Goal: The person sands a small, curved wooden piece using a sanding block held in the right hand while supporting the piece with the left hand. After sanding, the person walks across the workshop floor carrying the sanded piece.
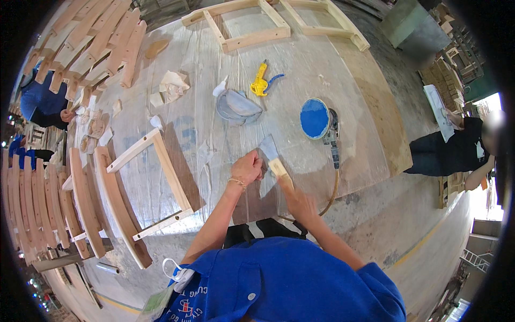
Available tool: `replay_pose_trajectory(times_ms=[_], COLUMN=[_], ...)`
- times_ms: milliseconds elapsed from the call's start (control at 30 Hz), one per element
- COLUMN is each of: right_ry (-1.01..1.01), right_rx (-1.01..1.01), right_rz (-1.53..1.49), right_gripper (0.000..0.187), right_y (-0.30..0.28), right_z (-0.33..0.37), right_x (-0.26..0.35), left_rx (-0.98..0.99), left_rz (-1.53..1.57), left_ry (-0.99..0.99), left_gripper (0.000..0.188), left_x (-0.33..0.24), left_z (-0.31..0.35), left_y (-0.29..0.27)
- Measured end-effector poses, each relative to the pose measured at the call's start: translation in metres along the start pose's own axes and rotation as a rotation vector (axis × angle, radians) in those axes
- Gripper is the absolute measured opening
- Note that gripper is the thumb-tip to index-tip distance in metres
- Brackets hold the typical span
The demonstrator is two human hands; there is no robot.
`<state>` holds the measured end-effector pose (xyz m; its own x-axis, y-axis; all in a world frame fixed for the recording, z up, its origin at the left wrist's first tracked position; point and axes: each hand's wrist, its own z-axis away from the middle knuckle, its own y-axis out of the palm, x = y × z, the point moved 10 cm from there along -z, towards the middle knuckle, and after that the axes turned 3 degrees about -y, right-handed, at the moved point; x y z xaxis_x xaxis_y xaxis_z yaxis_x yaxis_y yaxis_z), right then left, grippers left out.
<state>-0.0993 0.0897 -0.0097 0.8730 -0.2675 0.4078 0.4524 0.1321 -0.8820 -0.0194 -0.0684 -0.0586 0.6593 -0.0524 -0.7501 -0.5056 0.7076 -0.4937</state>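
Note:
My right hand, a little blurred, grips a putty knife by its pale wooden handle. The wide grey blade points away from me over the plastic-covered table. Just left of the blade, my left hand is closed, fingers curled inward; whatever they may hold is hidden. Beyond the hands sits a grey, rounded, bowl-like thing with a small white tip beside it. A yellow air blow gun with a blue lever lies farther off. To the right rests a sander, blue pad facing up.
Pale wooden frames stand at the left and lie along the far edge. Curved wooden parts are stacked far left. Crumpled paper lies on the table. The sander's hose runs toward me. Another person stands at right.

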Motion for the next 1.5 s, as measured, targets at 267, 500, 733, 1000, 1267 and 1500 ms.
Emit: replay_pose_trajectory(times_ms=[267, 500, 733, 1000, 1267, 1500], right_ry=[-0.026, -0.262, -0.158, -0.235, -0.305, -0.207], right_rx=[-0.302, -0.593, 0.214, 0.372, -0.191, -0.279], right_rz=[0.063, 0.009, -1.262, -1.330, -0.461, 0.090], right_gripper=[0.040, 0.032, 0.038, 0.022, 0.040, 0.089], right_y=[-0.087, -0.128, -0.029, -0.005, -0.084, -0.055], right_z=[-0.143, -0.129, -0.144, -0.154, -0.248, -0.263], right_x=[0.002, 0.032, 0.112, 0.161, 0.089, 0.100], left_rx=[0.073, 0.401, 0.945, 0.852, 0.400, 0.177], left_rz=[0.417, 1.314, 2.281, 2.487, 1.878, 1.572], left_ry=[0.006, 0.061, 0.627, 0.385, -0.126, -0.082], left_gripper=[0.013, 0.017, 0.007, 0.010, 0.038, 0.036], left_x=[0.006, 0.009, -0.027, -0.010, 0.040, 0.073], left_z=[-0.001, 0.061, 0.117, 0.102, 0.092, 0.084], left_y=[-0.003, -0.043, -0.073, -0.060, -0.023, -0.016])
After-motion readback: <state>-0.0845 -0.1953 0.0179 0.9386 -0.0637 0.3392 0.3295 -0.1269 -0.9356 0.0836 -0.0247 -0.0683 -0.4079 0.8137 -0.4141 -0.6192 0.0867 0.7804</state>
